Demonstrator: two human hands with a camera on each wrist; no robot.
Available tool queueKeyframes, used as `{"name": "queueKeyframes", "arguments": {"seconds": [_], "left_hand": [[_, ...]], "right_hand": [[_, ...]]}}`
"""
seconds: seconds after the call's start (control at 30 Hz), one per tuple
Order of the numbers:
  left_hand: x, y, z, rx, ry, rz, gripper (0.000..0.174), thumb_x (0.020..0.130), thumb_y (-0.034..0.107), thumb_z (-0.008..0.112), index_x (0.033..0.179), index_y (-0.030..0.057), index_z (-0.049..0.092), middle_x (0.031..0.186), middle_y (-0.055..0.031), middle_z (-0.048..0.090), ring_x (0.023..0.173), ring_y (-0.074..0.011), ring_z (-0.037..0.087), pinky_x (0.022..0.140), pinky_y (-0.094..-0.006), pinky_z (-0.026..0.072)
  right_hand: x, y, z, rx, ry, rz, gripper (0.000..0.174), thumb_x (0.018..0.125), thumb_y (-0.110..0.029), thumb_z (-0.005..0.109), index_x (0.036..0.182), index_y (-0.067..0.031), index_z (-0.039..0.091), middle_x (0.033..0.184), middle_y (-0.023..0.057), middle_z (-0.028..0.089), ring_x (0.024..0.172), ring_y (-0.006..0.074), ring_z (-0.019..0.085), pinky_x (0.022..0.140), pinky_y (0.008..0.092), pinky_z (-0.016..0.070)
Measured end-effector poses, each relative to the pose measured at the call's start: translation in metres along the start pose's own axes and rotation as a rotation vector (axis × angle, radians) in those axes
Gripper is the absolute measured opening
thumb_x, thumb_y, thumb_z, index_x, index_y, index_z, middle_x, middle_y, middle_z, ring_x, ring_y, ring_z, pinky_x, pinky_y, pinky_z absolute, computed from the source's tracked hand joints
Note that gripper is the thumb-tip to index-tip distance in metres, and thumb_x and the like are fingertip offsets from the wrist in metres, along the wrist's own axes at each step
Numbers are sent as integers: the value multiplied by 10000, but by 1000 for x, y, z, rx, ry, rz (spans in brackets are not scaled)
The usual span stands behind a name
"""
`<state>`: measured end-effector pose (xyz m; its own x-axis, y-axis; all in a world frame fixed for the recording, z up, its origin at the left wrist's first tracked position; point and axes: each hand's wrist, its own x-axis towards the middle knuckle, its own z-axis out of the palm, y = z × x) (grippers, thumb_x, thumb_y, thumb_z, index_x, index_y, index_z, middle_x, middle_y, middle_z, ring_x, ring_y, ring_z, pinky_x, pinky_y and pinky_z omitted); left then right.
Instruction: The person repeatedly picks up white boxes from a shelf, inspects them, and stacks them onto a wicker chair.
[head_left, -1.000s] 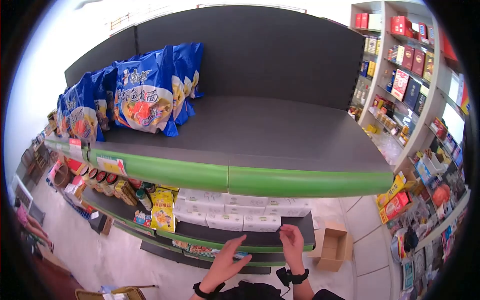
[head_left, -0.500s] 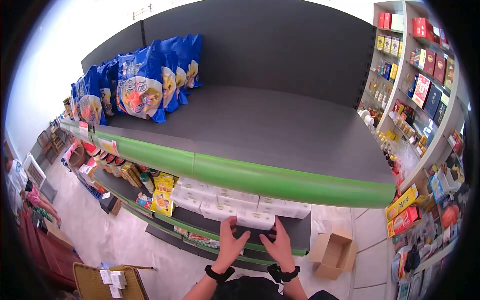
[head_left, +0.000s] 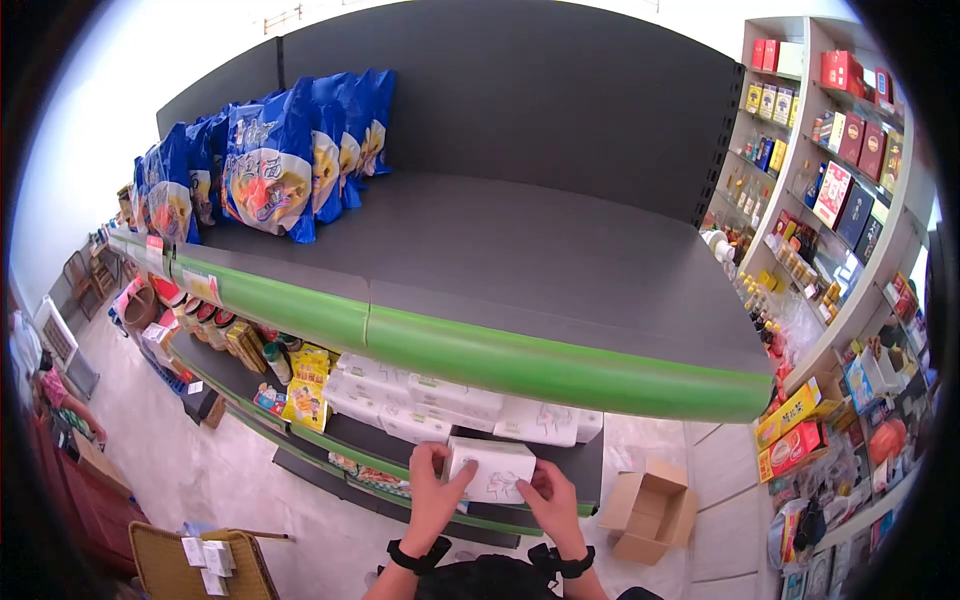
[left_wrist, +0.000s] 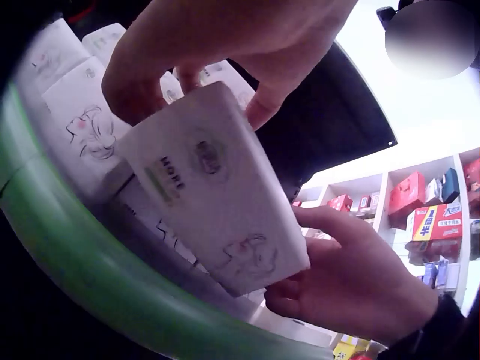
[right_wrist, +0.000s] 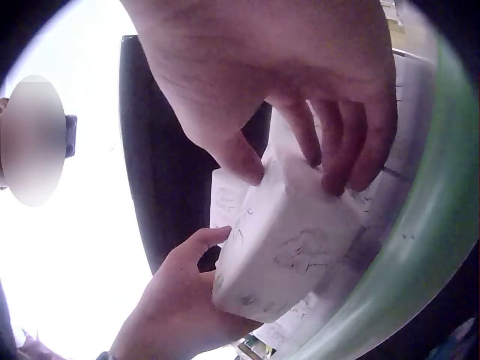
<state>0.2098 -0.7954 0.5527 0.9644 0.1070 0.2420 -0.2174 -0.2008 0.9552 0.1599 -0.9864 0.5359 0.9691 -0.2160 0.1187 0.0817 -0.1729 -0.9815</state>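
Both hands hold one white tissue pack (head_left: 492,468) by its two ends, over the front edge of the lower shelf. The left hand (head_left: 435,492) grips its left end, thumb on the near face. At the right end the right hand (head_left: 552,505) pinches it. Line drawings and the word MORE show on the pack (left_wrist: 214,187) in the left wrist view. There the left hand (left_wrist: 225,52) is above and the right hand (left_wrist: 352,277) at the far end. Seen from the right wrist, the right hand's fingers curl over the pack (right_wrist: 289,236). More white packs (head_left: 455,400) lie behind it.
Above is a dark shelf with a green edge (head_left: 480,365), holding blue noodle bags (head_left: 268,170) at its left. Yellow packets (head_left: 306,390) stand left of the white packs. An open cardboard box (head_left: 650,510) is on the floor at right; a wicker chair (head_left: 160,565) holds small white packs.
The hands, apart and empty at first, moved to a white pack in the front row, took it by both ends and tilted it forward off its place. The head view shifted slightly.
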Motion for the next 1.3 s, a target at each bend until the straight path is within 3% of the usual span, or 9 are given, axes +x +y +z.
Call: {"name": "queueKeyframes", "arguments": {"seconds": [0.17,0.33,0.63,0.73,0.8,0.93,0.97,1.1,1.3], "left_hand": [[-4,19,-8,-162,-49,-203,392,745,149,779,968,49,472,918,-43,503,816,-138,519,675,-275,445],[2,28,-23,-244,-119,-220,399,746,121,773,1045,42,520,927,-45,568,831,-119,567,663,-252,477],[3,16,-35,-560,-207,-307,426,781,18,696,1183,31,556,1091,-46,623,891,-107,572,784,-244,479],[0,17,-40,-560,-224,-302,419,783,33,701,1179,34,567,1099,-42,620,927,-109,575,798,-249,480],[-5,16,-49,-567,-247,-325,409,786,49,706,1174,42,576,1107,-35,616,956,-108,574,810,-252,479],[-14,26,-65,-514,-261,-305,383,804,102,713,1167,69,594,1124,-20,611,1012,-113,569,829,-271,482],[-17,31,-72,-517,-251,-298,378,808,115,713,1166,74,597,1127,-17,610,1024,-114,566,834,-275,482],[-23,27,-111,-379,-113,-242,403,801,210,740,1158,76,608,1132,-26,612,1010,-130,568,827,-281,478],[-73,5,-188,-301,110,-313,423,795,261,754,1147,72,612,1087,-34,618,968,-136,569,783,-287,484]], "right_hand": [[-1,-6,2,115,129,9,197,835,-92,695,938,-3,553,781,75,663,701,99,619,627,242,492],[0,4,1,148,206,-8,213,835,-84,696,780,-17,501,708,52,635,664,72,590,589,221,458],[0,-2,-12,-89,398,-164,253,862,-61,659,758,-62,429,651,-36,445,574,32,424,514,196,336],[-6,-8,-13,-73,414,-153,245,867,-62,650,763,-65,428,702,-30,438,607,33,405,527,198,318],[-13,-13,-9,-51,398,-181,198,853,-54,646,765,-35,470,694,0,465,629,57,439,561,220,367],[-25,-24,21,67,152,-187,94,840,-32,613,838,-6,523,755,9,495,681,81,470,609,232,399],[-31,-36,28,112,45,-105,142,851,-84,573,958,-4,526,859,19,511,781,101,488,701,252,411],[-31,-30,64,150,-162,-100,343,908,-285,492,1092,5,489,1039,69,478,952,166,454,875,315,364],[-33,-10,127,173,-597,-38,574,859,-270,536,1315,32,364,1282,154,448,1193,241,444,1037,366,315]]}}
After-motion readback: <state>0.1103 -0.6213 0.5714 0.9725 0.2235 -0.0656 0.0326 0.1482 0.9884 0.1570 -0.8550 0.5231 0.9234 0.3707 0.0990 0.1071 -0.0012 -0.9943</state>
